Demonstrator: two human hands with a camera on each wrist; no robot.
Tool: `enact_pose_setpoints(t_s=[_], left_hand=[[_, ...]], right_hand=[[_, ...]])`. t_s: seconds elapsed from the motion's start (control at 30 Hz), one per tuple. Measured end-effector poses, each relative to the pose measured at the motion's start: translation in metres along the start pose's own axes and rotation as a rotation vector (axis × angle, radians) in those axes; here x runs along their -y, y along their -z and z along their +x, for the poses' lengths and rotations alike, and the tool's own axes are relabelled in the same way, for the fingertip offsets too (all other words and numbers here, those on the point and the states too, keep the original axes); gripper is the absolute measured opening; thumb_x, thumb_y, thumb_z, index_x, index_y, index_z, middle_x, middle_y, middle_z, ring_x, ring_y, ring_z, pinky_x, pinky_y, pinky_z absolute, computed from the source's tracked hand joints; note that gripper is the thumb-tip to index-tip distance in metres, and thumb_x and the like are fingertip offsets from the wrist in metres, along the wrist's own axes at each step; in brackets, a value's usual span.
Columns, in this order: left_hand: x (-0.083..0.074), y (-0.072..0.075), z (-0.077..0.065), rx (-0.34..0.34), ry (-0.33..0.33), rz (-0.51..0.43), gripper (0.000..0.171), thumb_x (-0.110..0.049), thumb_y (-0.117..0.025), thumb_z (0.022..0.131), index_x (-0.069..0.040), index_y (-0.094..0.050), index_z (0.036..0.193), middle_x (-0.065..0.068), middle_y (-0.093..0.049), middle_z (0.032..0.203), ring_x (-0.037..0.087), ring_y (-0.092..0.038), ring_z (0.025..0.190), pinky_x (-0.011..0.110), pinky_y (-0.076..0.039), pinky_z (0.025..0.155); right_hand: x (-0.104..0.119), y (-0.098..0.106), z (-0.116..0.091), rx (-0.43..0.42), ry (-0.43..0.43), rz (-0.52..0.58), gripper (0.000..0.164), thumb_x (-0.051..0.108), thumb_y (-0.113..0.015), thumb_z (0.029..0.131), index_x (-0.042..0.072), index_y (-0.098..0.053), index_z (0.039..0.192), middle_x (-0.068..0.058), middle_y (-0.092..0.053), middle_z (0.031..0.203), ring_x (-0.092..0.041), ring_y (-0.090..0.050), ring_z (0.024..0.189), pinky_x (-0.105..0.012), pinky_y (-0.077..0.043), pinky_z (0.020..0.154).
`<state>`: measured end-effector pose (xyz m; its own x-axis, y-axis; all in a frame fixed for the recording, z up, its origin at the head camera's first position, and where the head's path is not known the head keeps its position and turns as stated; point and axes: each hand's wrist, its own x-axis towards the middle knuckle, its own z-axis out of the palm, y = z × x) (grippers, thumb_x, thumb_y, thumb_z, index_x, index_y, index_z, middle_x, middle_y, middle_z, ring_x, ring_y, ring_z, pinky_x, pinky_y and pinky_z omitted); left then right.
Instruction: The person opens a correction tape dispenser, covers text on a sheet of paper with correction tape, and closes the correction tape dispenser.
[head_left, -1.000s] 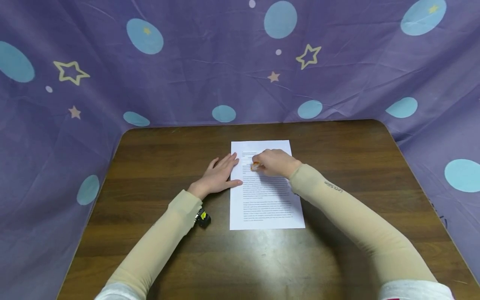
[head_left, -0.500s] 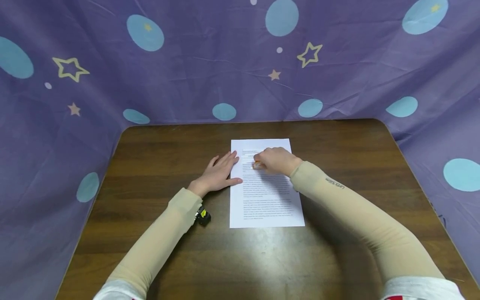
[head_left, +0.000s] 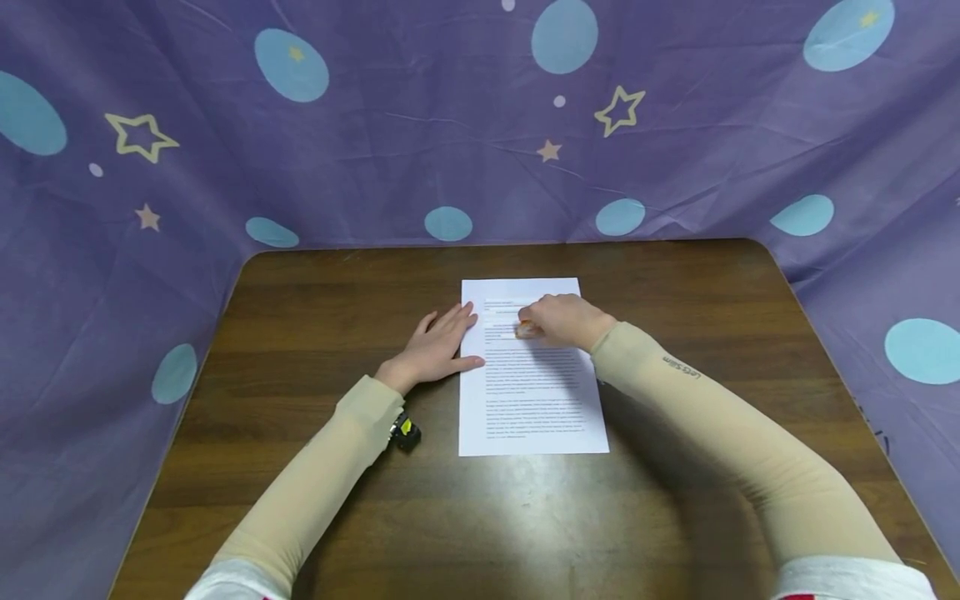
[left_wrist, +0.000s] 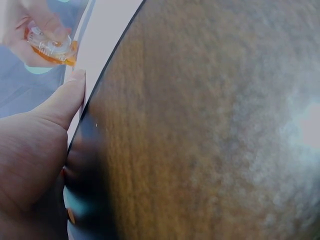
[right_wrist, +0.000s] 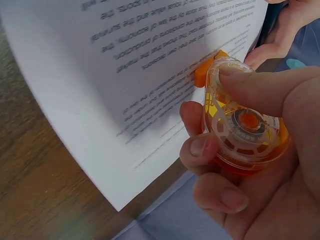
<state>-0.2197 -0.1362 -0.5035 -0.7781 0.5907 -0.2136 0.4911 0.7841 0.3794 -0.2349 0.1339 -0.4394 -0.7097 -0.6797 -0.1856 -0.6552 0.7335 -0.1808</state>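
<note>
A printed sheet of paper (head_left: 525, 417) lies on the wooden table. My right hand (head_left: 566, 321) grips a clear and orange correction tape (right_wrist: 245, 125) between thumb and curled fingers. In the right wrist view its orange tip (right_wrist: 202, 72) is right at the lines of text. From the head, the correction tape (head_left: 527, 329) sits over the upper part of the page, mostly covered by the hand. My left hand (head_left: 435, 350) rests with fingers spread across the sheet's left edge, its thumb (left_wrist: 65, 100) on the paper.
The brown wooden table (head_left: 337, 517) has rounded far corners. A purple curtain (head_left: 375, 125) with stars and blue dots hangs behind and along both sides. A small black and yellow device (head_left: 406, 433) sits at the left wrist.
My right hand has moved a little to the right along the upper text with the correction tape. The left hand and the sheet stay where they were.
</note>
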Motion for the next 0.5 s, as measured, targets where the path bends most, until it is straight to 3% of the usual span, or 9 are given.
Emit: enact_pose_setpoints(t_s=[0.2,0.5], left_hand=[[-0.004,0.003,-0.002,0.002,0.004,0.008,0.089,-0.056,-0.057,0.103,-0.004,-0.022,0.166,0.01,-0.006,0.175,0.027,-0.006,0.162,0.057,-0.002,0.126],[-0.005,0.003,-0.003,-0.004,0.003,0.01,0.088,-0.055,-0.057,0.103,-0.004,-0.023,0.166,0.011,-0.007,0.175,0.028,-0.007,0.162,0.058,-0.003,0.126]], right_hand=[[-0.005,-0.001,-0.006,0.0,-0.012,0.008,0.019,0.02,-0.076,0.098,0.011,-0.064,0.086,0.002,-0.058,0.072,-0.017,-0.051,0.066,-0.038,-0.05,0.063],[-0.012,-0.002,-0.014,0.01,-0.031,0.006,0.015,0.019,-0.078,0.096,0.013,-0.066,0.09,0.001,-0.065,0.079,-0.017,-0.052,0.068,-0.039,-0.051,0.064]])
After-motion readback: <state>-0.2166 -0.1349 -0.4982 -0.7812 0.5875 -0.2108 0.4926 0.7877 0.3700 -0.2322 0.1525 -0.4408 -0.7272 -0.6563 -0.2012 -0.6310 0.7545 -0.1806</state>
